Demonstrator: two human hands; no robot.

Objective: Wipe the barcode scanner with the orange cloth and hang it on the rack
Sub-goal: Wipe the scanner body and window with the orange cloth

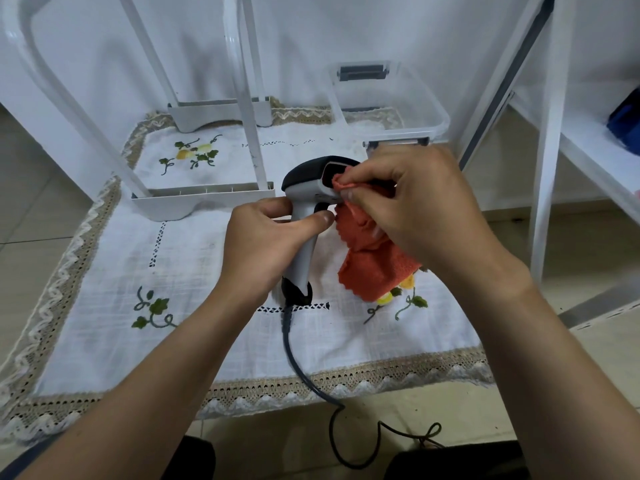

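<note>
1. Barcode scanner, grey plastic with a black cap on the head and a black base (304,237): we hold it upright by the handle, its base just above the white embroidered cloth with a lace border (194,271), in front of the white tubular rack (204,199) whose feet stand on that cloth.
2. Our left hand (266,244) is wrapped around the handle, thumb laid across the front under the head. We judge a firm grip here matters most, so the head does not twist under the rubbing.
3. A dark grey cable (294,355) trails from the base over the table edge; we should leave it slack so it does not tug.
4. Our right hand (412,202) pinches the orange textured cloth with a scalloped edge (374,265) between thumb and fingertips, pressing a fold against the scanner's window. Short strokes with a clean fold, then down the handle, would suit; the loose tail hangs free beside the handle.
5. A clear plastic storage box (426,109) sits behind.
6. We can read no brand, label or writing anywhere.
</note>
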